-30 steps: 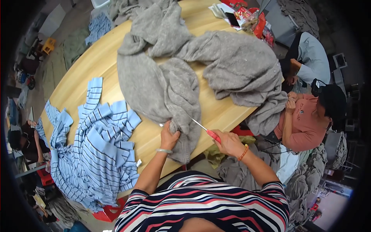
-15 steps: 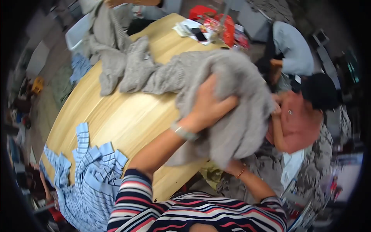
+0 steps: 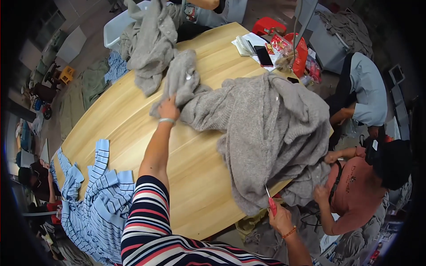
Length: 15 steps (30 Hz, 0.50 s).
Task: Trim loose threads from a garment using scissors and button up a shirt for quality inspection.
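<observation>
The gray cloth (image 3: 262, 133) lies bunched on the right half of the table (image 3: 186, 186), with part of it over the near right edge. The left hand (image 3: 169, 109), arm extended, rests its fingers on a narrow gray section near the table's middle; whether the fingers are clenched on it cannot be told. The right hand (image 3: 282, 220) grips the tool (image 3: 272, 206) by its red handle; the thin metal end points at the cloth's lower edge. Striped cloth (image 3: 102, 199), blue, lies in a heap at the left. A phone (image 3: 263, 56) and a red bag (image 3: 300, 55) are located at the far right end. A co-worker (image 3: 355, 190) sits beside the cloth's right side.
</observation>
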Tool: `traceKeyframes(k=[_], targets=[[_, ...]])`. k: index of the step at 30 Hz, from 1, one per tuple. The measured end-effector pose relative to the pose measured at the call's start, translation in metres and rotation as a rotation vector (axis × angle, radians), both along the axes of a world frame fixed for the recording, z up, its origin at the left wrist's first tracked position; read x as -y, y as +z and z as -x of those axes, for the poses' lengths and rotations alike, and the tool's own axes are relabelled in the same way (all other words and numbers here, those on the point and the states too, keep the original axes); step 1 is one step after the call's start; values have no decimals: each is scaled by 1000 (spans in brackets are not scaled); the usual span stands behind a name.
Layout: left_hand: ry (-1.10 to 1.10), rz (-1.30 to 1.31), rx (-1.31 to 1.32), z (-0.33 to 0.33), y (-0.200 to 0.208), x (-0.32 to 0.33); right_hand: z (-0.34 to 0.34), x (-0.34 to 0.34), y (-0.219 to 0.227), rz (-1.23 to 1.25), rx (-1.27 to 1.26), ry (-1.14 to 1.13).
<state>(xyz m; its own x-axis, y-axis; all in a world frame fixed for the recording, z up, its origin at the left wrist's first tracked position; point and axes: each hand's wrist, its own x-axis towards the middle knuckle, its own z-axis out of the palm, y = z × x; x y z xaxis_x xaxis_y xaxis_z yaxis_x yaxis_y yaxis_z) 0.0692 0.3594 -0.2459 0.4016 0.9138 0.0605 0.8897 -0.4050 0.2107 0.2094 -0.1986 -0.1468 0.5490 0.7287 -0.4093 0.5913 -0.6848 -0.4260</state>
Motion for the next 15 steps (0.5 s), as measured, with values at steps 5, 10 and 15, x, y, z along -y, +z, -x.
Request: traceKeyframes(k=[5,10,15], targets=[[-351,-287,15,86,-32,62,4,-7,5,-4,-57,18],[-367,-157,-146,198,-12,192,23,8,-7,-104,72,7],[-397,40,-199,255,27,292,43,14,3,-272,-77,-337]])
